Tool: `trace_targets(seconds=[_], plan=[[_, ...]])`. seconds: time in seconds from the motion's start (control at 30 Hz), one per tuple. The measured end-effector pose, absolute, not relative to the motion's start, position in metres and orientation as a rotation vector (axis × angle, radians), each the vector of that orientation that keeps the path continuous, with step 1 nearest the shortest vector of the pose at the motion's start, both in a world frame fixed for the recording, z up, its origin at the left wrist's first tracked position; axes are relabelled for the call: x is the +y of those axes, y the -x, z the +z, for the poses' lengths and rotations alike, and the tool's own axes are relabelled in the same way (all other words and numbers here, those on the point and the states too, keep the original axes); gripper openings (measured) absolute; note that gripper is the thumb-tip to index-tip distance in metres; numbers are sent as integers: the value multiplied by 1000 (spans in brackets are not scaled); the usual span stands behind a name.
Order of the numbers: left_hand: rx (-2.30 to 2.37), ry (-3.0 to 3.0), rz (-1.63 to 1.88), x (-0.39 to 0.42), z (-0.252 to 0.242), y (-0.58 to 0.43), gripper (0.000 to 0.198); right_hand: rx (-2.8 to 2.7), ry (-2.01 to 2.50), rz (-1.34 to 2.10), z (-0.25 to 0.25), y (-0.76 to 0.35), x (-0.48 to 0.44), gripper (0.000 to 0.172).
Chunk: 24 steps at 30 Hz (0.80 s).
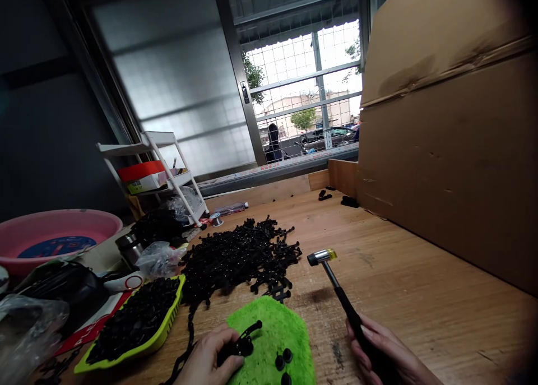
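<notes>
My right hand (378, 348) is wrapped round the black handle of a small hammer (345, 301), its metal head with a dark face and a yellow face raised over the table. At the left edge of a bright green fuzzy mat (273, 323), my left hand (212, 354) pinches a black part (244, 346) with a short arm sticking out. Several small round black pieces (287, 355) lie on the mat's right side. Behind the mat spreads a large pile of black parts (239, 256).
A yellow-green basket (172, 318) of black pieces stands at the left, near plastic bags (159, 259) and a pink basin (101, 219). A white rack (185, 197) is behind. A large cardboard sheet (445, 149) borders the wooden table (403, 273) at the right.
</notes>
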<state>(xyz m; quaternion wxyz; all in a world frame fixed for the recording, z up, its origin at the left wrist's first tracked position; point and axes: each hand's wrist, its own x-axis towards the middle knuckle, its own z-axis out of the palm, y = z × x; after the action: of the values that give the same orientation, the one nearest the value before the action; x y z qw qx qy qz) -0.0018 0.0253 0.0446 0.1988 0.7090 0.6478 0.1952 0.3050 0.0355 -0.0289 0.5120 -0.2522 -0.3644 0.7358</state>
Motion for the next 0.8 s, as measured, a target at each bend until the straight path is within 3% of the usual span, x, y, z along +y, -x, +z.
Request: trace_targets(seconds=[0.17, 0.4, 0.6, 0.8], plan=[[1777, -1732, 625, 19, 41, 0, 29, -893, 636, 1771, -26, -306, 33, 22], [1763, -1734, 619, 14, 43, -9, 10, -948, 641, 1757, -31, -308, 35, 22], [1315, -1080, 973, 6, 20, -5, 44, -950, 601, 1786, -42, -310, 38, 23], [1249, -768, 1048, 1, -1, -11, 51, -1000, 490, 1812, -53, -310, 50, 28]])
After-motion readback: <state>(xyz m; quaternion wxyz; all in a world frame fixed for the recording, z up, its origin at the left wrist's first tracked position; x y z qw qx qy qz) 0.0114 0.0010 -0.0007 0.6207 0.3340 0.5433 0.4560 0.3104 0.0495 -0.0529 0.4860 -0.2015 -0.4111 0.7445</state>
